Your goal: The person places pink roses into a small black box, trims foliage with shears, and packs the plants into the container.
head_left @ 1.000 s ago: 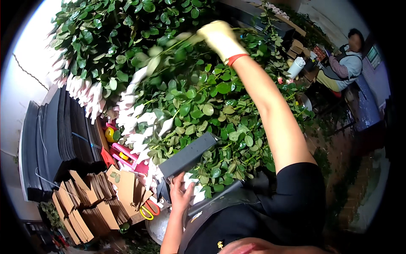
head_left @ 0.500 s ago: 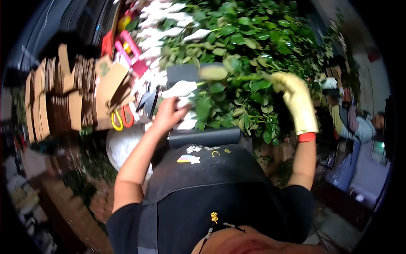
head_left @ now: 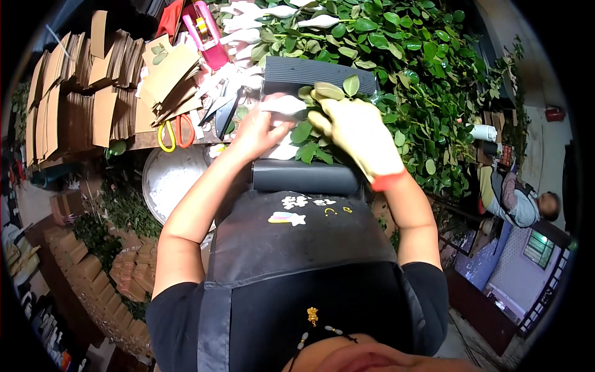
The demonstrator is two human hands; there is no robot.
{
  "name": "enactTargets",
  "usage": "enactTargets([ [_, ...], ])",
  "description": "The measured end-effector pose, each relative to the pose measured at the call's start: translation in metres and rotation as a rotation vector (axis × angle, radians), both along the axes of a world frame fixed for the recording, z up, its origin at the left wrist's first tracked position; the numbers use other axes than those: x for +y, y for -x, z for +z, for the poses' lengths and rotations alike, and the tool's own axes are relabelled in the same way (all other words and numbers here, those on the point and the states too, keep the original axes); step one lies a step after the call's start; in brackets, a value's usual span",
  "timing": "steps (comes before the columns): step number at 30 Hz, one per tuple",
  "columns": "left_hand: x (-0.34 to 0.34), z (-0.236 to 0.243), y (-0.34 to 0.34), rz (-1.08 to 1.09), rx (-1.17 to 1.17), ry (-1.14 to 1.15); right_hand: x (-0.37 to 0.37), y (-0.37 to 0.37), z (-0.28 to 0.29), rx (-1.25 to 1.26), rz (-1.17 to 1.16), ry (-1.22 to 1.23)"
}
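A flower bud in a white net sleeve lies over the near part of the work surface, its leafy stem pointing right. My bare left hand is closed at the bud, thumb below and fingers partly hidden behind it. In a pale yellow glove with a red cuff, my right hand curls over the stem just right of the bud, with leaves showing around the fingers. Beneath both hands is a dark ribbed board with a rounded black front edge.
Leafy stems with white-sleeved buds heap at the back and right. On the left are cardboard stacks, orange-and-yellow-handled scissors, a pink tool and a white-filled tub. Another person is far right.
My gloved right hand has moved left from the stem's far end to beside the bud. My left hand has shifted slightly up and right. The view has also shifted a little.
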State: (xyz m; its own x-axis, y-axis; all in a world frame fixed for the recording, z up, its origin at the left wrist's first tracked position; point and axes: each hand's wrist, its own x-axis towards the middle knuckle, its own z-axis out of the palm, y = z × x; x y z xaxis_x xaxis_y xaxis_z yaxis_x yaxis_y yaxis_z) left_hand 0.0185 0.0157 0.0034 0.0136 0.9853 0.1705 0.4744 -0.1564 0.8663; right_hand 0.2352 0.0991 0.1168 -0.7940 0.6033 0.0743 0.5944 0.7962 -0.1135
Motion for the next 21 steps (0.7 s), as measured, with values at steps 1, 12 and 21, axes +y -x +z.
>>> enactTargets([
  [1,-0.001,-0.004,-0.001,-0.004,-0.002,0.003,0.009,0.004,-0.016,-0.074,-0.064,0.034],
  [12,0.000,0.001,0.001,0.278,0.093,0.102,0.020,0.009,-0.062,0.179,-0.070,-0.145],
  [21,-0.041,0.004,0.033,0.651,-0.299,-0.105,0.020,0.009,-0.055,-0.093,-0.211,0.048],
])
